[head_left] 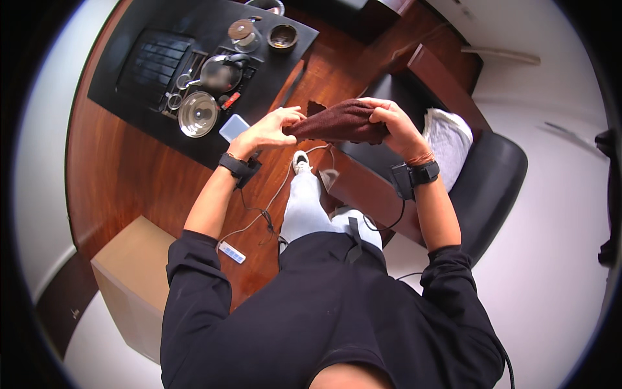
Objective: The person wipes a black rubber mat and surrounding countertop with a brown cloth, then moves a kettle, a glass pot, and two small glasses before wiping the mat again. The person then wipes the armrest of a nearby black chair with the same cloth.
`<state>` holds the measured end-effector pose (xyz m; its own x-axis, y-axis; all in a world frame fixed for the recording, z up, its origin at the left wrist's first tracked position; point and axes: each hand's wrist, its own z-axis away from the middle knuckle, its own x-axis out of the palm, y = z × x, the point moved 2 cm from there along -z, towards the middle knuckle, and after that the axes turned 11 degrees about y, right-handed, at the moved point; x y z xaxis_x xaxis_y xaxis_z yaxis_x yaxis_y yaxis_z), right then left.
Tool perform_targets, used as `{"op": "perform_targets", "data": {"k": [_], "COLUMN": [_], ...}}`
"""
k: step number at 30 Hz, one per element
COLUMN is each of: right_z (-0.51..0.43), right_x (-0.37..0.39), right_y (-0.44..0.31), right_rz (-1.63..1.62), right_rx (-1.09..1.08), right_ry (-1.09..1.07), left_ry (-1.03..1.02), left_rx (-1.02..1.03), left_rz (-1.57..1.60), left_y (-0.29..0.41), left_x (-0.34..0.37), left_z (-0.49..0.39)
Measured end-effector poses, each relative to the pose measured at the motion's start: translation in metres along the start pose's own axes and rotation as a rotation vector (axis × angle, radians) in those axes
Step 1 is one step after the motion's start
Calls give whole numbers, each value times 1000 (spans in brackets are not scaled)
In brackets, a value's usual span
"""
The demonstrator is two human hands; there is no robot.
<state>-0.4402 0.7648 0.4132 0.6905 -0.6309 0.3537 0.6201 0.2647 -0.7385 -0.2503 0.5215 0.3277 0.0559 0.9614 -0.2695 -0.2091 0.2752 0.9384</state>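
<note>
A dark brown cloth (340, 121) with a scalloped edge stretches in midair between my two hands. Its left corner is pinched by my left hand (269, 127), thumb below and fingers above. My right hand (396, 124) grips the other end, where the fabric bunches into folds. Part of the cloth hangs behind the stretched section. Both wrists wear black straps with small devices. Beneath the cloth are the wooden floor and the black seat (357, 150) of a wood-framed chair.
At left, a black tea table (167, 138) bears a steel bowl (198, 114), a kettle (221, 75), a glass pot (246, 40) and a dark round bowl (282, 38). A grey cushion (448, 143) rests on the chair. A cardboard box (136, 272), power strip (232, 252) and cords lie low.
</note>
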Motion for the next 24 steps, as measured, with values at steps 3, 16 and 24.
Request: {"op": "perform_targets", "data": {"k": [3, 16, 24], "right_z": [40, 276, 367], "right_x": [-30, -225, -311], "right_y": [7, 50, 138], "right_rz": [-53, -165, 390], "right_rx": [-15, -300, -423], "right_ry": [62, 277, 932], "left_ry": [-68, -217, 242], "left_rx": [-225, -350, -356], "left_rz": [184, 534, 479], "left_y": [17, 145, 191], "left_x": [32, 226, 384], "left_z": [-13, -4, -49]}}
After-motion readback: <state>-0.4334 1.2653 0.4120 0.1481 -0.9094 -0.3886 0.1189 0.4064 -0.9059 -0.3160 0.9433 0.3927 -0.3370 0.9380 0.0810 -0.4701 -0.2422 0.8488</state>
